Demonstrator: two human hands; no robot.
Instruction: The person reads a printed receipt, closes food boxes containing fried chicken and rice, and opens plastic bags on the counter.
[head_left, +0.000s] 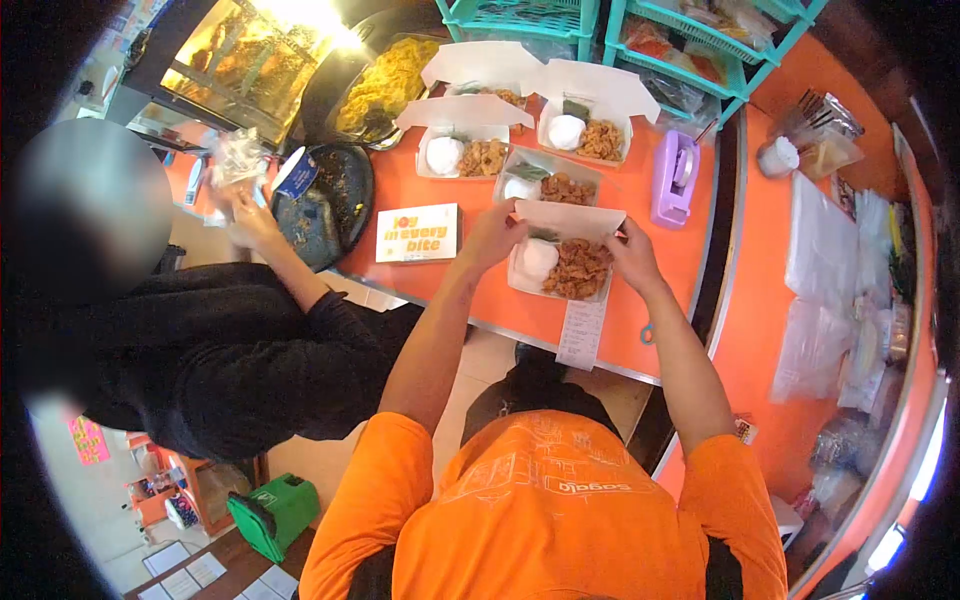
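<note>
Both my hands hold the raised lid (570, 219) of an open white food box at the table's near edge. My left hand (492, 236) pinches the lid's left corner, and my right hand (634, 256) grips its right corner. Inside the box lie a white rice mound (539, 259) and brown fried pieces (577, 269). A printed receipt (580, 335) hangs over the edge below the box. Just behind stands another open box with fried pieces (568, 188). A closed box with orange lettering (418, 233) is left of my left hand.
More open filled boxes (583, 138) stand farther back. A purple tape dispenser (676, 180) is at the right. Teal racks (733, 75) rise behind. On the left, a co-worker's hand (253, 220) holds a plastic bag near a dark tray (345, 190). A wok holds yellow food (388, 85).
</note>
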